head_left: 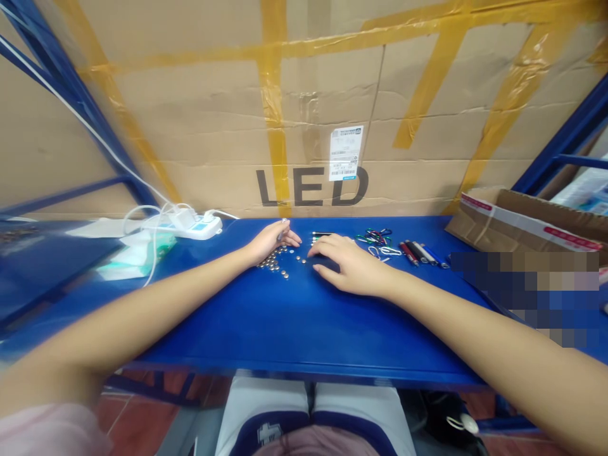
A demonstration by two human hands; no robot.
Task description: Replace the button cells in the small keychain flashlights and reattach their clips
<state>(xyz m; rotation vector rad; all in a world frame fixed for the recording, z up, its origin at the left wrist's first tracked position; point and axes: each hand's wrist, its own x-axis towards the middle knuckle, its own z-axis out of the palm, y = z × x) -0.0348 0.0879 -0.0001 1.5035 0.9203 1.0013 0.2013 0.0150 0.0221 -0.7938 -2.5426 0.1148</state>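
Several small round metallic pieces (274, 263) lie in a loose cluster on the blue table (294, 323). My left hand (274, 242) rests at the back of the cluster with its fingers curled; a small greyish item shows at its thumb and fingers, too small to name. My right hand (342, 261) is palm down to the right, thumb and fingers apart, nothing visible between them. Two loose round pieces (301, 260) lie between the hands. Thin dark rods (321, 235) lie just behind my right hand. Coloured carabiners (375, 237) and a row of small cylinders (422, 253) lie to its right.
A white power strip (204, 227) with cables and a green-white packet (137, 254) are at the left. An open cardboard box (522, 218) stands at the right. A large taped carton (213, 139) rises behind the table, between blue metal posts.
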